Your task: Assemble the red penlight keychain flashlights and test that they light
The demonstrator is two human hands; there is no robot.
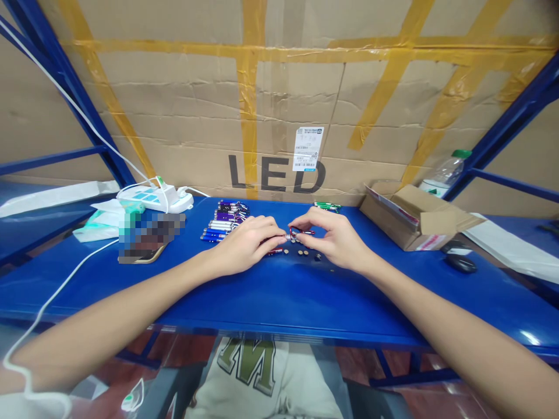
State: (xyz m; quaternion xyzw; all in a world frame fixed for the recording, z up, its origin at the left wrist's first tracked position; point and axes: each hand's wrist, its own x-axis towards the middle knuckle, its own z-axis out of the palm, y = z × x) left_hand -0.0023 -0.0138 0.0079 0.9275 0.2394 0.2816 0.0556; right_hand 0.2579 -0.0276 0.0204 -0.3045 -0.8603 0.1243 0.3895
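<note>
Warehouse packing bench (pixel 279 291) (blue racking (pixel 502 131), taped cardboard (pixel 288 105))

Blue table (pixel 262 297) stood before creased cardboard wall (pixel 183 116) printed LED, crossed by yellow tape strips (pixel 248 116), blue frame struts (pixel 502 131) at both sides, reddish floor (pixel 358 364) below.

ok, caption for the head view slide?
Right hand pinches a red metal carabiner clip, left hand touching it, beside round grey button cells on the blue metal bench.

Power strip (pixel 157 198) far left on the table (pixel 279 297), torch pile (pixel 225 221) behind the left hand (pixel 247 244), carton (pixel 414 220) at right.
</note>
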